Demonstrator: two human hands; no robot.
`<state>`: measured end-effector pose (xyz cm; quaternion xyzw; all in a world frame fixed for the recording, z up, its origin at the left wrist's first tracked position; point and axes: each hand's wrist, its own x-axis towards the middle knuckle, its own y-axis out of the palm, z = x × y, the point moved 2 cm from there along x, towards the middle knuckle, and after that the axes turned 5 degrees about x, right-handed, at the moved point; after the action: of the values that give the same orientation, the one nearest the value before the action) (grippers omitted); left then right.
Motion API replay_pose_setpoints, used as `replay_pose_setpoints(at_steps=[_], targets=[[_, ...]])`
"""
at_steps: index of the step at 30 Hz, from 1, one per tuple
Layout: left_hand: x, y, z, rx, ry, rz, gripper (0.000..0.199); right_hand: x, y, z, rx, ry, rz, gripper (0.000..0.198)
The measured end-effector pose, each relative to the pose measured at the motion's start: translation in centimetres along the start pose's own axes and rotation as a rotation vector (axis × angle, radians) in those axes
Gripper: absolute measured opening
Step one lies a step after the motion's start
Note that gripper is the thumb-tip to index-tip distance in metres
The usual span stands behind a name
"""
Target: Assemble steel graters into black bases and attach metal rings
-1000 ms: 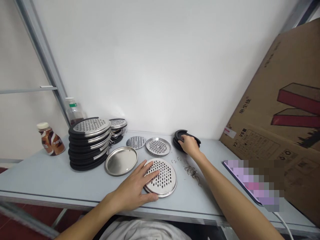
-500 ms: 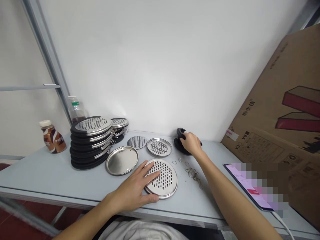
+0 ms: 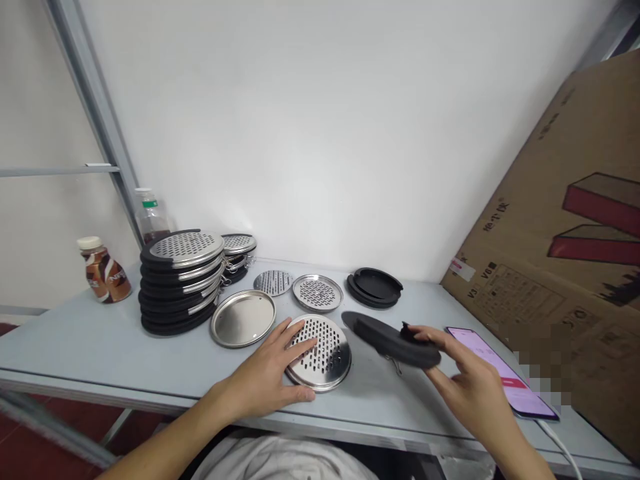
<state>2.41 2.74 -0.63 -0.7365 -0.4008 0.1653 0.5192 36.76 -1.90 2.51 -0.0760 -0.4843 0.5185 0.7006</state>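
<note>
My left hand (image 3: 270, 373) lies with fingers spread over a round metal grater plate (image 3: 325, 353) on the table, index finger on its perforated face and thumb by the near rim. Over the table to the right, my right hand (image 3: 465, 373) pinches the edge of a black round holder (image 3: 390, 339), tilted almost edge-on. Behind it lie more black round holders (image 3: 375, 285). A second grater plate (image 3: 318, 293), a slotted disc (image 3: 273, 283) and a plain metal lid (image 3: 243, 319) sit beyond my left hand. Metal clasps (image 3: 394, 363) are mostly hidden under the raised holder.
At the left stands a tall stack of black-rimmed graters (image 3: 183, 280), with a smaller stack (image 3: 239, 253) behind. Two bottles, one brown (image 3: 106, 273) and one clear (image 3: 153, 217), are further left. A phone (image 3: 500, 373) with a cable and a large carton (image 3: 560, 267) occupy the right.
My right hand has lifted a black holder off the pile at the back and brought it nearer and to the right. My left hand stays on the grater plate.
</note>
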Motion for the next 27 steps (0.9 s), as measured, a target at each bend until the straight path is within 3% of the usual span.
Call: replay_pose_setpoints(at_steps=[4,7,13,19,27], targets=[[0.0,0.0,0.0,0.002,-0.018,-0.015,0.079,-3.1,-0.4,-0.6,0.116,-0.01,0.039,0.036],[0.0,-0.1,0.1,-0.004,-0.047,-0.025,0.077,-4.2,-0.4,-0.6,0.136,-0.1,0.049,0.043],[0.0,-0.2,0.1,0.004,-0.07,-0.016,0.077,-5.4,0.1,-1.9,-0.035,-0.182,0.072,0.06],[0.0,0.0,0.2,0.0,-0.08,-0.039,0.076,-5.1,1.8,-2.3,-0.102,-0.142,0.003,0.068],[-0.1,-0.4,0.2,-0.04,-0.044,-0.045,0.073,-2.9,4.7,-0.1,-0.001,-0.166,0.014,0.059]])
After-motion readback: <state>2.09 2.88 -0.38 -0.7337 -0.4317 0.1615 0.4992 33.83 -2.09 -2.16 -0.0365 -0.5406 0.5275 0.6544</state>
